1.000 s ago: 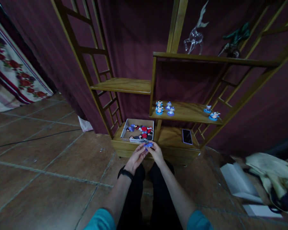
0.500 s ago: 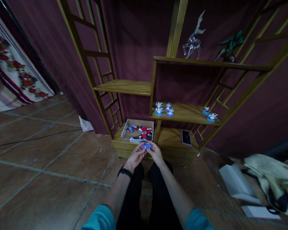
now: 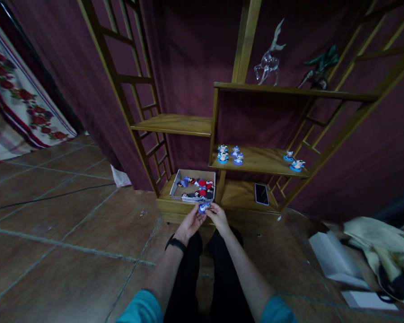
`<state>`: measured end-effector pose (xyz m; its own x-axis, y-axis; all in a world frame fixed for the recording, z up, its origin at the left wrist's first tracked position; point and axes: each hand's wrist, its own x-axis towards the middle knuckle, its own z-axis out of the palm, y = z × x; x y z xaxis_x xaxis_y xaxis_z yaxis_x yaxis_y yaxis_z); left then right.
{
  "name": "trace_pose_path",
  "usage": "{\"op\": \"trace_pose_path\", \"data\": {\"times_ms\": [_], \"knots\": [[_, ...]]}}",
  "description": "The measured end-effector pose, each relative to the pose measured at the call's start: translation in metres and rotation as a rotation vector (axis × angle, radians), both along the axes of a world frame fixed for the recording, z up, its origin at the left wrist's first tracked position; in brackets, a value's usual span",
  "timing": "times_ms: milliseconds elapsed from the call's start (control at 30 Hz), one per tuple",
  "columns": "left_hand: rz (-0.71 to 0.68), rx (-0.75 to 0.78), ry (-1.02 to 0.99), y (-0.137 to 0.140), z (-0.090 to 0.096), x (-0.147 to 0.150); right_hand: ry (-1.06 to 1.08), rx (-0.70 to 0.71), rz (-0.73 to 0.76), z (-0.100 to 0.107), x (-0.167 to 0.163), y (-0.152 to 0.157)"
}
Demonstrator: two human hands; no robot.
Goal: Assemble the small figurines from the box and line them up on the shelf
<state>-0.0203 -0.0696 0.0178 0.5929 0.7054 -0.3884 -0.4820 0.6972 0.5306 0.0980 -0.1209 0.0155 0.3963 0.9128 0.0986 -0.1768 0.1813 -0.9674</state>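
Observation:
Between both hands is a small purple-and-white figurine (image 3: 204, 207), held just in front of the box's near edge. My left hand (image 3: 190, 223) grips it from the left, with a black band on that wrist. From the right, the fingers of my right hand (image 3: 218, 216) pinch it. Beyond them stands an open cardboard box (image 3: 175, 187) holding several figurines in red, black and purple, some lying on their sides. On the middle shelf (image 3: 262, 160), several small figurines on blue or purple bases stand in a left group, including a purple one (image 3: 238, 159), and two more stand at the right.
A phone (image 3: 261, 194) lies on the lower shelf right of the box. A clear deer ornament (image 3: 268, 65) and a dark green statuette (image 3: 321, 67) stand on the upper shelf. White boxes (image 3: 335, 260) and pale cloth (image 3: 373, 237) lie on the floor at right.
The figurine has been turned in my fingers, so its white part now shows. Both hands stay nearly in place, and the view has shifted slightly.

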Motion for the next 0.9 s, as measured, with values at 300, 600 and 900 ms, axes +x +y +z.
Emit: {"op": "trace_pose_path", "data": {"times_ms": [300,600,900], "knots": [[-0.089,-0.048,-0.004,-0.0002,0.0064,0.0021,0.036,-0.002,0.019,0.0043,0.0003,-0.0023],[-0.118,-0.075,0.018,0.0011,0.006,0.0033,0.02,-0.016,-0.005,0.0033,0.0002,-0.0013],[-0.11,-0.077,0.03,0.002,0.0036,0.0042,0.021,0.004,-0.007,-0.0008,0.0006,0.0006]]}}
